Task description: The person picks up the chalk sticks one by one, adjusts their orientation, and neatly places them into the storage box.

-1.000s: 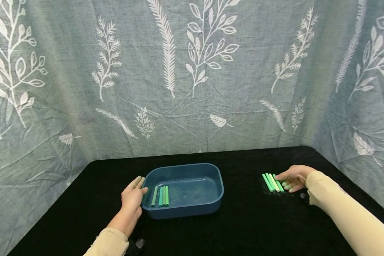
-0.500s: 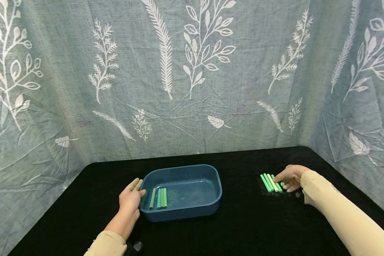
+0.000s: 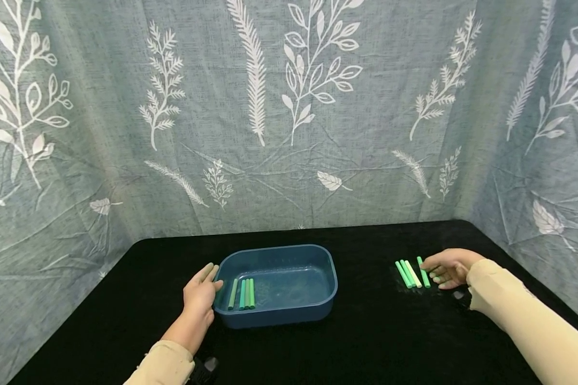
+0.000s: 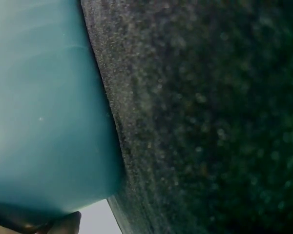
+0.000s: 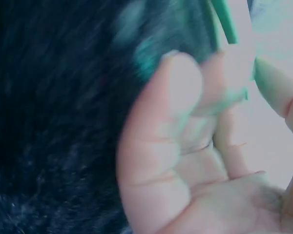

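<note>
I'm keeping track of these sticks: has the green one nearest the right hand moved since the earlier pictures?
Yes: in the head view, the green stick has shifted right, widening its gap from the yellow stick.

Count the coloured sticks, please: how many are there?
8: four sticks in the blue bin, three side by side on the black table, one apart by the right hand, which may hide more.
</note>
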The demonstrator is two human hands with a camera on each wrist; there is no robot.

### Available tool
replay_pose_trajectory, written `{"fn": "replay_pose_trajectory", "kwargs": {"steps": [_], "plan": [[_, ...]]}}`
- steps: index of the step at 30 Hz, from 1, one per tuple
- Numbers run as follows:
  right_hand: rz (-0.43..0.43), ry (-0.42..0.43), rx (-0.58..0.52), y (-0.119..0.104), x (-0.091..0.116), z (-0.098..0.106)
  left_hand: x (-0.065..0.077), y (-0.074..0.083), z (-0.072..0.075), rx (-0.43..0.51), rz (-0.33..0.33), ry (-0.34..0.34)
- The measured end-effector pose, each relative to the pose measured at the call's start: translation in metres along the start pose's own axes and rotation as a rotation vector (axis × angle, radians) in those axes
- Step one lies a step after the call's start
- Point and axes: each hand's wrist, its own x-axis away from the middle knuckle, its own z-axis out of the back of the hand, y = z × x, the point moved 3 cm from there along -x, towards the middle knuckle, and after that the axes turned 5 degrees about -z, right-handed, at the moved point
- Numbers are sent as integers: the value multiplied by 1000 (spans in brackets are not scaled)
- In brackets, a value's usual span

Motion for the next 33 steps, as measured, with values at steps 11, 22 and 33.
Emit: {"fn": "replay_pose_trajectory", "kwargs": {"steps": [11,22,33], "plan": [[98,-94,-46,-19,13,-10,1,-1,0,15,-3,4],[141,-151,-139,-48,20,-28,1,1,-1,16,-5,6],[173,-190,-145,-76,18,-58,1,-1,0,15,11,18]]}}
